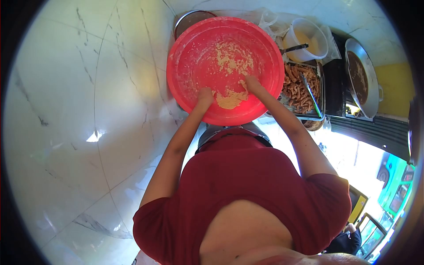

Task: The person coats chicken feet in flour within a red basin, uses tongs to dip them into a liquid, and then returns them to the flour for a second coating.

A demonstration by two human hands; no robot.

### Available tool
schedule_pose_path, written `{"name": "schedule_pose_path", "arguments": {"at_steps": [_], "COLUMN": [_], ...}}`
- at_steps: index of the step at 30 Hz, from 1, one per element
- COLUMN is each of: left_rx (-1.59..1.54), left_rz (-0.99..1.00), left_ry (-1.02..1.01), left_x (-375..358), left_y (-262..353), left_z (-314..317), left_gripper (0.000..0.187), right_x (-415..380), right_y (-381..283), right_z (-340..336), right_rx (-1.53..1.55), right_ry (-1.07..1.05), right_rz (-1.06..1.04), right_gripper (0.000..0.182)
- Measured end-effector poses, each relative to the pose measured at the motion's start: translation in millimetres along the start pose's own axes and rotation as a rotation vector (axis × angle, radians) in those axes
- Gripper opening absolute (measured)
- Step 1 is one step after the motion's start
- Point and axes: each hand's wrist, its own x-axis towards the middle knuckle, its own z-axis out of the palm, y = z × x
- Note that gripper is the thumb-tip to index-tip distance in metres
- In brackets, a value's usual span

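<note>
A wide red plastic basin (185, 57) holds a pale yellow, crumbly dough or flour mixture (232, 100). Part of the mixture is heaped near my side, and looser crumbs are spread toward the far side. My left hand (205, 95) is inside the basin, left of the near heap, with its fingers curled in; what they hold, if anything, is hidden. Just right of that heap, my right hand (252, 84) is closed, with crumbs clinging about its fingertips.
Right of the basin, a tray of brown fried strips (300, 88) holds tongs (311, 95). Behind it stands a white tub (304, 42) with a dark handle across its rim. Farther right is a large metal pan (362, 77) of brown liquid. A marbled tile wall (88, 110) lies left.
</note>
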Motion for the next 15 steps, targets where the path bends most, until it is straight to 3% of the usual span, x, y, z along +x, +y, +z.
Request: {"name": "schedule_pose_path", "arguments": {"at_steps": [3, 5, 9, 12, 15], "left_rx": [-0.031, 0.069, 0.062, -0.282, -0.909], "left_rz": [-0.003, 0.12, 0.227, 0.19, 0.107], "left_ry": [-0.492, -0.527, -0.416, -0.708, -1.007], "left_x": [17, 20, 23, 9, 35], "left_y": [17, 28, 37, 59, 8], "left_z": [8, 19, 52, -19, 28], "left_gripper": [0.021, 0.024, 0.03, 0.031, 0.038], "right_x": [1, -8, -7, -5, -2], "right_y": [16, -3, -34, -43, -26], "right_z": [32, 47, 49, 20, 3], "right_rx": [-0.076, -0.105, 0.066, 0.209, 0.371], "right_ry": [0.048, 0.038, -0.371, -0.694, -0.846], "right_rz": [-0.05, -0.094, 0.056, 0.158, 0.29], "right_gripper": [0.032, 0.029, 0.032, 0.036, 0.042]}}
